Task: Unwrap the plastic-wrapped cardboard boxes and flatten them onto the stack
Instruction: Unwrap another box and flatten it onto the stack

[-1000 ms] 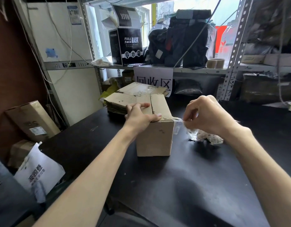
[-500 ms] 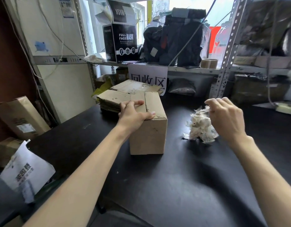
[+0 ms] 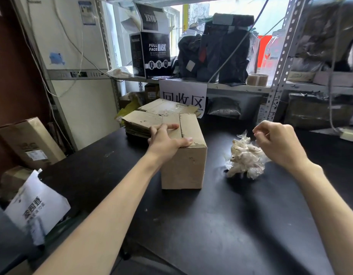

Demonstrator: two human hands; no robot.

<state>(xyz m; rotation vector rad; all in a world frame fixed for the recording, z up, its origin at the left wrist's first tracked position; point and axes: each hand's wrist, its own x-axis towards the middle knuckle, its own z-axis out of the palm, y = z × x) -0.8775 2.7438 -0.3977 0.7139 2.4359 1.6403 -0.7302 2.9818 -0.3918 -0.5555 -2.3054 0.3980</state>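
One long cardboard carton [image 3: 30, 143] is leaned at far left, off the table, with a white printed bag [image 3: 36, 207] below it. Next over, the stack of flattened cardboard [image 3: 143, 120] is set at the back of the black table [image 3: 211, 235], under the shelf sign [image 3: 183, 96]. The left hand [image 3: 167, 139] is laid on top of the cardboard box [image 3: 183, 165]. Its fingers are spread fairly straight across the top panel and the thumb is stretched along the near top edge, so the box is pressed down and steadied, not clenched. The box is stood upright mid-table, just in front of the stack; contact between them cannot be told. No film is seen on it, so unwrapping is judged done and flattening not yet begun. Top flaps are closed along a centre seam. The box is judged light and likely empty, with stiff corrugated walls that give only at the creases. Hold is best taken at the seam to lift the flaps, then at opposite corners to collapse it sideways. Right of the box, apart from it, the crumpled plastic wrap [image 3: 245, 157] is seen as a wad on the table: soft, near weightless, probably clingy. The right hand [image 3: 278, 143] is held just above and beside the wad, fingers loosely curled, nothing visibly pinched. A tape roll [image 3: 257, 80] is sat on the shelf behind.
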